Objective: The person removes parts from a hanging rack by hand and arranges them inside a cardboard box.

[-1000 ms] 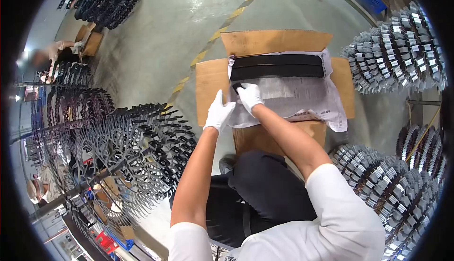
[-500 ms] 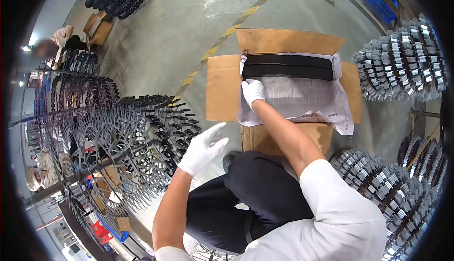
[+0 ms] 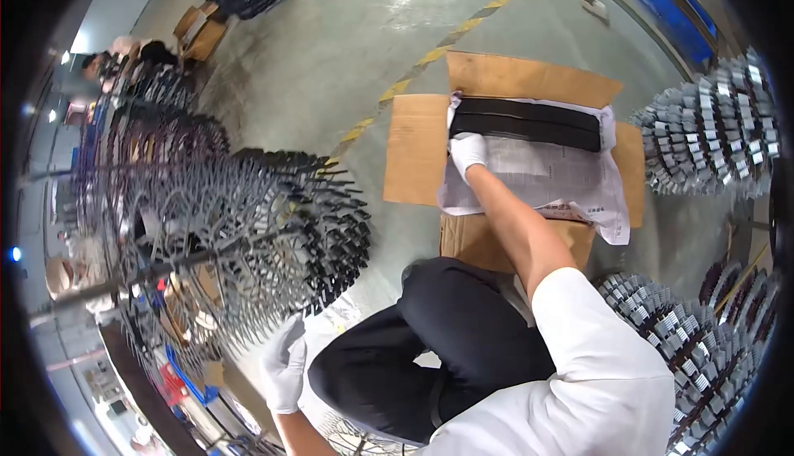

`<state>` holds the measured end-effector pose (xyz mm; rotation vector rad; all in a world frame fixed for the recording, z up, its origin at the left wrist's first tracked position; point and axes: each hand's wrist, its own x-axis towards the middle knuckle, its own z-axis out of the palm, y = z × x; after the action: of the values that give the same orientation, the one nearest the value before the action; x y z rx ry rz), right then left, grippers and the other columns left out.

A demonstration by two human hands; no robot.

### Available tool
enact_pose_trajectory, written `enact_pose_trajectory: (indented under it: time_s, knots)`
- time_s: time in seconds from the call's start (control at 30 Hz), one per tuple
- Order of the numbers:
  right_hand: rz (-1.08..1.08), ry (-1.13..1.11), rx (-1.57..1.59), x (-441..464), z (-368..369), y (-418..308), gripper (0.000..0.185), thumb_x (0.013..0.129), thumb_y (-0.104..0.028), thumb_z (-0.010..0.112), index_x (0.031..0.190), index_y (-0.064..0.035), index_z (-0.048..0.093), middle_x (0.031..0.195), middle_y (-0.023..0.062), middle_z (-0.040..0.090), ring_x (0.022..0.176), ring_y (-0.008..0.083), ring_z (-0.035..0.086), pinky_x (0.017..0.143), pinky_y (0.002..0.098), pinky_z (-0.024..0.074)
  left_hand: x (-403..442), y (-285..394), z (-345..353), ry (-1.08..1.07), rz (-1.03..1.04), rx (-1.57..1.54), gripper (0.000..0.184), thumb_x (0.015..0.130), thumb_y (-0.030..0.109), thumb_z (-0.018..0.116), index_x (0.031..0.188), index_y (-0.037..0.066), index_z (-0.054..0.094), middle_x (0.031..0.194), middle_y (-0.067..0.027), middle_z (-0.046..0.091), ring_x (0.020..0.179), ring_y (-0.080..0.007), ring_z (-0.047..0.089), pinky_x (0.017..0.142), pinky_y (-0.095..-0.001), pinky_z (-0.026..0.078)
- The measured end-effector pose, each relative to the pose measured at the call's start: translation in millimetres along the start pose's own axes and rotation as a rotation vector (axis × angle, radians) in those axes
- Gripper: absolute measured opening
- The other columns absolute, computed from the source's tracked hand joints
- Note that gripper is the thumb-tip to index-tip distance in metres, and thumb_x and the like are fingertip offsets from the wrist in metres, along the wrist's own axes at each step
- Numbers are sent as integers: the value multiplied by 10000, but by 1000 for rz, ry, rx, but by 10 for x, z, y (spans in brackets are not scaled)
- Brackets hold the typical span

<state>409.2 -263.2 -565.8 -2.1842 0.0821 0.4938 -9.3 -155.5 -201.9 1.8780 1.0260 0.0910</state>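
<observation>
My right hand [image 3: 469, 154], in a white glove, reaches into an open cardboard box [image 3: 418, 150]. It rests at the left end of long black bars [image 3: 529, 124], which lie side by side along the far side of the box. Its fingertips point down and are hidden. Pale, printed wrapping sheet [image 3: 529, 171] covers the rest of the contents and hangs over the near right edge. My left hand [image 3: 284, 365], also gloved, is low on the left, beside a rack of hanging grey metal parts [image 3: 240, 257]. Its fingers are stretched out and hold nothing.
Bundles of grey clips [image 3: 711, 129] hang at the right, with more clips [image 3: 662, 324] nearer my body. A blue crate [image 3: 666, 5] stands at the far right. Yellow-black tape [image 3: 430, 55] crosses the floor. Another person [image 3: 99, 71] is at the far left.
My left hand has moved down and left, away from the box towards the rack. My right hand stays at the left end of the bars. The view has shifted slightly.
</observation>
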Motion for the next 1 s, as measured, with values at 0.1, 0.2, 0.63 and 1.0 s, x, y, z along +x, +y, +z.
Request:
enact_pose_trajectory:
  time_s: [0.1,0.2,0.63,1.0]
  knots:
    - [-80,-51,-49,275,248,323,174,822,-184,574,730,-92,689,664,105,641,558,246,584,511,466,419,-275,-99,-31,151,40,7,328,942,49,634,1247,-71,629,1219,-143,681,1148,-204,632,1016,-325,474]
    - [-144,-255,214,485,166,558,118,819,-137,643,765,-56,710,699,37,633,659,124,548,575,364,429,-357,-26,-13,206,182,147,289,924,29,665,1210,-16,664,1174,-126,697,1112,-218,647,995,-325,482]
    - [111,-231,733,-358,-503,293,189,881,-206,728,1016,-93,659,880,27,635,725,171,613,623,339,534,-914,258,-612,878,720,678,245,797,-61,601,1014,-9,703,978,-165,726,865,-302,690,805,-365,540]
    - [-262,-619,570,-1519,-1209,-1549,258,982,-168,599,1156,13,659,997,83,696,822,174,674,716,288,545,-594,92,-2488,869,394,571,360,935,259,674,1215,33,670,1180,-123,694,1062,-192,659,930,-309,494]
